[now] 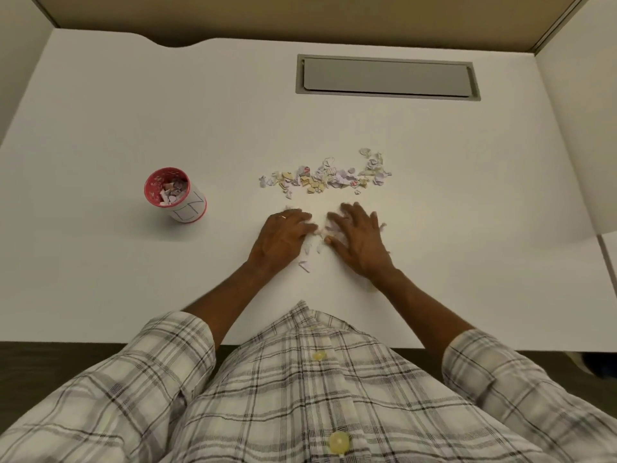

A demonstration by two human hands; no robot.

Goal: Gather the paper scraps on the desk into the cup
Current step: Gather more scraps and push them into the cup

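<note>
Both hands lie palm-down near the desk's (100, 121) front edge, the left hand (283, 233) and right hand (359, 240) cupped loosely around a small heap of scraps (317, 233), fingers curled, gripping nothing firmly. A longer row of paper scraps (327, 177) stretches mid-desk, open surface all round. The cup (175, 195) stands well left, part-filled. Scraps under the palms are hidden.

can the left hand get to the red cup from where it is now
Probably yes. The left hand rests on the desk beside a small clump of paper scraps, and the red cup stands upright off to its left with only bare desk between them.
</note>
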